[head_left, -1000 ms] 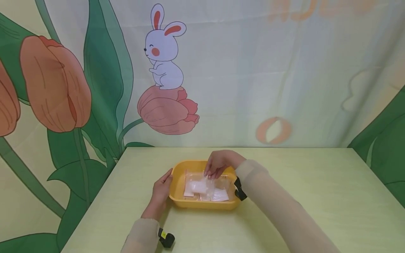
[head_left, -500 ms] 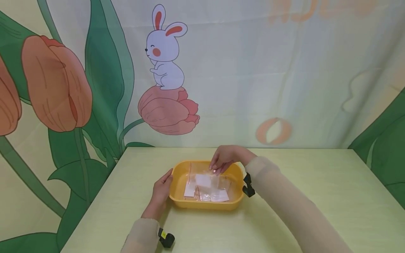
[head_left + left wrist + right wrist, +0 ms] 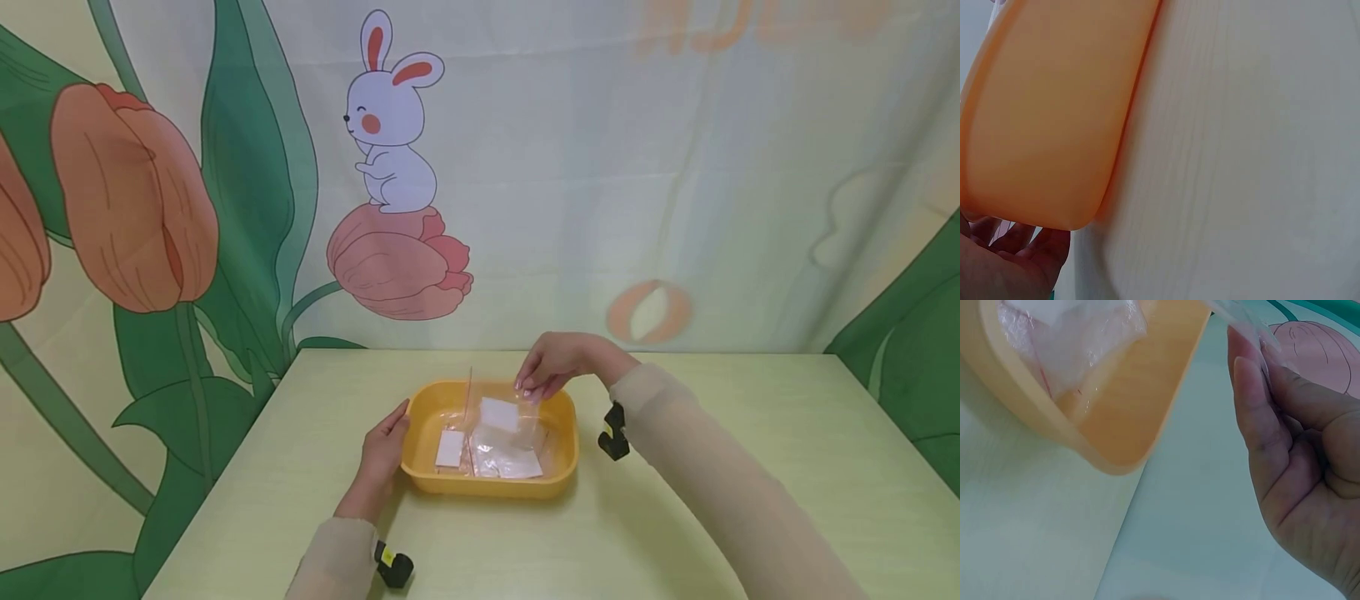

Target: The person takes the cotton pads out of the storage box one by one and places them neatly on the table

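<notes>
A yellow plastic tray [image 3: 487, 487] sits on the table. At its left end my left hand [image 3: 382, 450] grips the rim; the left wrist view has the fingers [image 3: 1047, 250] against the tray's end wall. Between thumb and fingertips my right hand [image 3: 562, 367] pinches a clear plastic zip bag [image 3: 498, 414], lifted over the tray's right half, with a white piece inside it. Only a strip of this bag [image 3: 1254, 325] shows in the right wrist view. Other clear bags [image 3: 506, 458] with white pieces lie on the tray floor, partly behind the raised one.
Pale yellow-green table surface [image 3: 750, 458] surrounds the tray. Behind the table's far edge hangs a printed cloth [image 3: 540, 208] with a rabbit and tulips. A black wrist camera [image 3: 615, 433] sits on the right wrist, another [image 3: 393, 567] on the left.
My right hand has risen and moved right, drawing the bag up from the others so that it hangs more upright. The left hand and the tray have stayed in place.
</notes>
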Motion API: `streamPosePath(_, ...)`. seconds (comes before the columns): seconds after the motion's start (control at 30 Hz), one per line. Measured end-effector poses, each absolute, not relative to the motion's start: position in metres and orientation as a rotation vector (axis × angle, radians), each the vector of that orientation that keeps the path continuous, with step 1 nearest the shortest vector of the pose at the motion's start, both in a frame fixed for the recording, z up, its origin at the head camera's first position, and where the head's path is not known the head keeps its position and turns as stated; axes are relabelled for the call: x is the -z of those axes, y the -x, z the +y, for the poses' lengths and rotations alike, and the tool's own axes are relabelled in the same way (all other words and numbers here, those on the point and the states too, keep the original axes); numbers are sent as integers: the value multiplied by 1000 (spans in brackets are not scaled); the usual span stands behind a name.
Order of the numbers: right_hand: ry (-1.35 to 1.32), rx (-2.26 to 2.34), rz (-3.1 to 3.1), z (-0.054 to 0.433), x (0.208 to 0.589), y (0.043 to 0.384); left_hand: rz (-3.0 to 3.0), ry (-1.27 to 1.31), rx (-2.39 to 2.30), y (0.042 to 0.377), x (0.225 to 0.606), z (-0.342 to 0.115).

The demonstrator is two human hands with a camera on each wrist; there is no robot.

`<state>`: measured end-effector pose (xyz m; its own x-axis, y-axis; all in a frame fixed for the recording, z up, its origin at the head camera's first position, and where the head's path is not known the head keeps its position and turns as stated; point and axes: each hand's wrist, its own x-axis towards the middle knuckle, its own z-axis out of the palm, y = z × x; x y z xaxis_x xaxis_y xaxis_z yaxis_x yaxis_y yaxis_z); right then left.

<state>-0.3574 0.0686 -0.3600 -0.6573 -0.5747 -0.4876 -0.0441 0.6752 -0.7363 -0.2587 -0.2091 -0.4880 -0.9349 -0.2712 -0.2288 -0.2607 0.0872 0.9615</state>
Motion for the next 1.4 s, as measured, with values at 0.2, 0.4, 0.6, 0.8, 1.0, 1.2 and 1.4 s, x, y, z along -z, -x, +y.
streamPosePath(0.2, 507, 943, 2137, 79, 354, 355, -2330, -561, 2020, 259, 488, -210)
streamPosePath(0.4, 543, 947, 2158, 90, 349, 354, -2338, -555, 2009, 259, 488, -210)
streamPosePath(0.6, 544, 956, 2178, 102, 346, 349, -2334, -559, 2014, 259, 487, -209)
streamPosePath(0.8, 543, 990, 2175, 114, 344, 344, -2340, -575, 2015, 259, 487, -209)
streamPosePath(1.0, 518, 1029, 2177, 129, 346, 339, -2343, -585, 2012, 260, 488, -209)
streamPosePath(1.2, 499, 1079, 2174, 144, 350, 333, -2340, -614, 2020, 261, 490, -208)
streamPosePath(1.4, 488, 1111, 2200, 161, 355, 324, -2339, -616, 2016, 261, 490, -208)
